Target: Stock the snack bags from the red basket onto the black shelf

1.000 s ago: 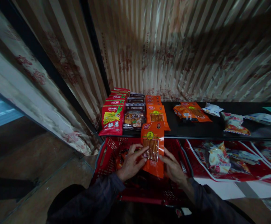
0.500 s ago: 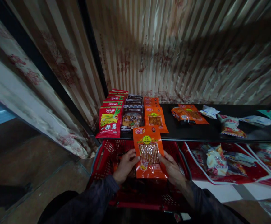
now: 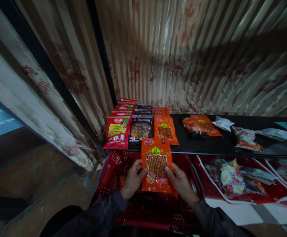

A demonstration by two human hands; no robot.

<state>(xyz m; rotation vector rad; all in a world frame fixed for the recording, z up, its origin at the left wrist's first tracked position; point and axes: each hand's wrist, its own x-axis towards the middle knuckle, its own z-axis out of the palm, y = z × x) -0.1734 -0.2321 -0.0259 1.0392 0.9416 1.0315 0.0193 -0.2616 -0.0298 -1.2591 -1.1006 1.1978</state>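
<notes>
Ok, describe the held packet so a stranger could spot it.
Below the black shelf, find the leftmost red basket. Above it, the left hand and right hand hold an orange packet. Unlike the shelf's orange packets, it's gripped at both sides.

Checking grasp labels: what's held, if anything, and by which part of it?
Orange snack packet, held by its side edges: left hand at the left edge, right hand at the right.

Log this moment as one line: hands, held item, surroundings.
left hand: holds orange packet by left side | right hand: holds right side | below: red basket | ahead: black shelf with red packets, dark packets
</notes>
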